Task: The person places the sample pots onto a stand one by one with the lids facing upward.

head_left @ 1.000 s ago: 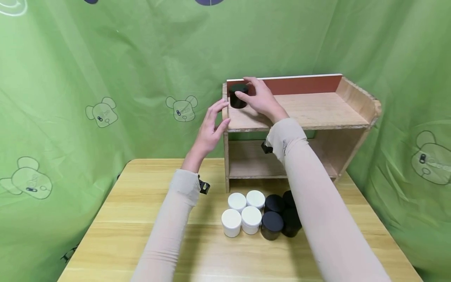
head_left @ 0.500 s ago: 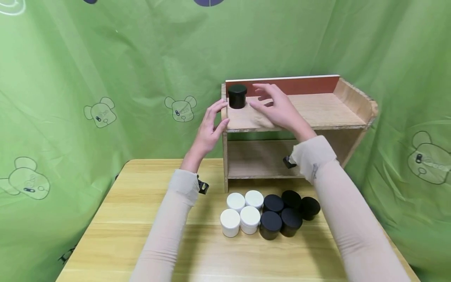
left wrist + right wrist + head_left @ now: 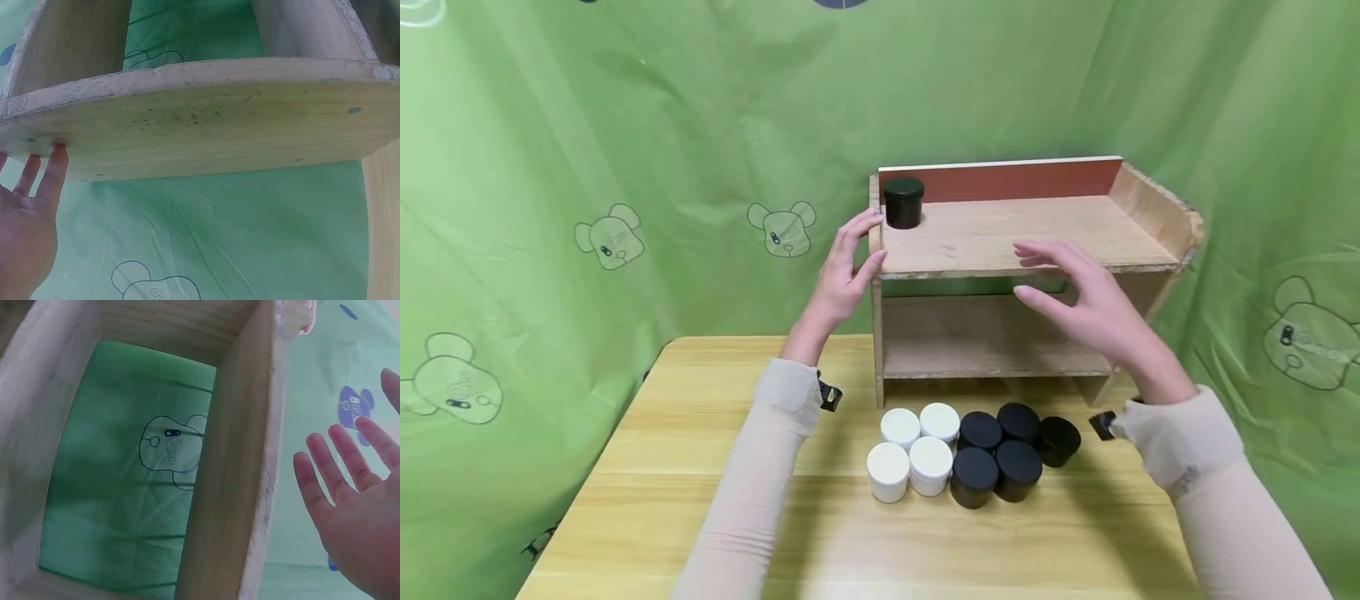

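A wooden shelf unit (image 3: 1000,242) stands at the back of the table. My left hand (image 3: 841,271) rests its fingertips on the unit's left side panel; in the left wrist view its fingers (image 3: 55,172) touch that panel (image 3: 206,131). One black lidded jar (image 3: 903,202) stands upright at the left end of the top shelf. My right hand (image 3: 1086,300) hovers in front of the unit's right part, fingers apart and holding nothing; the right wrist view shows the bare palm (image 3: 362,531). Below it on the table stand several black jars (image 3: 976,475) and several white jars (image 3: 889,471), grouped together.
The lower shelf (image 3: 985,333) of the unit is open at the front. Wooden table (image 3: 715,433) spreads left and in front of the jars. A green curtain (image 3: 700,125) with bear drawings hangs behind and at both sides.
My right hand has let go of the black jar on the top shelf and moved right and down toward me. My left hand has stayed at the side panel.
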The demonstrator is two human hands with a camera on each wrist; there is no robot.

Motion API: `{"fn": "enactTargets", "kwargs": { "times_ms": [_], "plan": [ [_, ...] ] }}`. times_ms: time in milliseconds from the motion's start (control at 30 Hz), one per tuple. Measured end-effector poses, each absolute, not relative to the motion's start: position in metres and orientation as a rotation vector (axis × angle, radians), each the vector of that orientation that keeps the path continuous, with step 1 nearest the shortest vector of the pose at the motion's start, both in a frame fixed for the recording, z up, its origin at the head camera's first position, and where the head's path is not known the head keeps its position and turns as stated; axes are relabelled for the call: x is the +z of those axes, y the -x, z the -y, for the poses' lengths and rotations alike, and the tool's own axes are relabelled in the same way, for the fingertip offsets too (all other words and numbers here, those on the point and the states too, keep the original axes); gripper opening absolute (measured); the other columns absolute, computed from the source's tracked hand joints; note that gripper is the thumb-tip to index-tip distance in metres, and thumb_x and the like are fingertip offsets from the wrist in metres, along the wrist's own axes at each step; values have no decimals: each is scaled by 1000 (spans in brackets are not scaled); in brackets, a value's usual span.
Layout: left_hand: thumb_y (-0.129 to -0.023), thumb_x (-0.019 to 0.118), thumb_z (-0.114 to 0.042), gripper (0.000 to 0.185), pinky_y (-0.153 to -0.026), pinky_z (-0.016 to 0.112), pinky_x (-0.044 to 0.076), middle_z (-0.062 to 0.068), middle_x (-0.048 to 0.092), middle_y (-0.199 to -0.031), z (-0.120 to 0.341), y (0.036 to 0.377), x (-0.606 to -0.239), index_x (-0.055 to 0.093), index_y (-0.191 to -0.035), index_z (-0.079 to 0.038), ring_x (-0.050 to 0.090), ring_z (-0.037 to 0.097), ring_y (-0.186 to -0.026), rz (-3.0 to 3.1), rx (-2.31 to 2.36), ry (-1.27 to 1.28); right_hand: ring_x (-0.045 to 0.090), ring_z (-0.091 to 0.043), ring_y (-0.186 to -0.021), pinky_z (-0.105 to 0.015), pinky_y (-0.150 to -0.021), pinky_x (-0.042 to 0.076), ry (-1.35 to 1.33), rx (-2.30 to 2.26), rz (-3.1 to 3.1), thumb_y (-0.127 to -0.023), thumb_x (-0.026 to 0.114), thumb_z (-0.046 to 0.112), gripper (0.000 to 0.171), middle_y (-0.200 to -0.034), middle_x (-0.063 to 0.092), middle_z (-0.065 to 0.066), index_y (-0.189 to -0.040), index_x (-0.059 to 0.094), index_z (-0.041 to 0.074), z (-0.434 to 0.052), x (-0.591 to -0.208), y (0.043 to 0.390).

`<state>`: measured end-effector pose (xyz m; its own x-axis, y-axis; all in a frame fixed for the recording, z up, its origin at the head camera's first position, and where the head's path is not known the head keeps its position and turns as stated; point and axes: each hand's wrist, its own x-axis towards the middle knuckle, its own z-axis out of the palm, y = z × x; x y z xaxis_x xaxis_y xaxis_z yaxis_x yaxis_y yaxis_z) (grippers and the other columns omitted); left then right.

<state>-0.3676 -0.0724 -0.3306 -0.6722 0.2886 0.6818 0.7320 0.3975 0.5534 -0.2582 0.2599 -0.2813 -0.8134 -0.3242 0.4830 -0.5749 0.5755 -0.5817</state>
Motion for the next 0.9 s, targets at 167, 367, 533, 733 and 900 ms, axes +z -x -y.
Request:
{"fn": "enactTargets", "kwargs": {
  "times_ms": [167,367,533,733,900],
  "plan": [
    [-108,52,-30,51,-127,51,27,0,31,-169,72,368,-331,39,-156,-23,29,14,-155,2161,-1217,873,54,3,-120,-5,-105,38,-780,1020,2423,-96,72,5,59,-136,60,-6,-151,54,18,-275,-298,239],
    [-107,53,-31,51,-127,52,27,-2,30,-169,71,368,-332,39,-156,-23,29,13,-155,2172,-1226,867,54,3,-121,-3,-105,38,-706,1072,2458,-97,70,3,59,-137,59,-7,-151,53,18,-295,-331,226],
    [-107,53,-32,51,-127,52,27,-2,30,-169,70,367,-332,39,-156,-23,29,13,-155,2177,-1228,870,55,6,-119,-2,-100,41,-644,1137,2482,-97,69,0,59,-138,56,-3,-151,53,14,-314,-367,220],
    [-107,52,-32,51,-127,53,26,3,31,-169,70,368,-330,39,-156,-23,28,13,-155,2171,-1224,869,55,9,-114,-3,-95,42,-588,1175,2508,-98,68,1,56,-132,53,17,-151,51,9,-337,-415,219],
    [-107,52,-32,51,-127,53,27,0,31,-168,71,367,-330,40,-156,-23,29,13,-155,2182,-1229,859,54,12,-115,-2,-95,43,-606,1254,2513,-99,65,0,53,-133,50,29,-149,47,-6,-355,-455,219]
  ]
}}
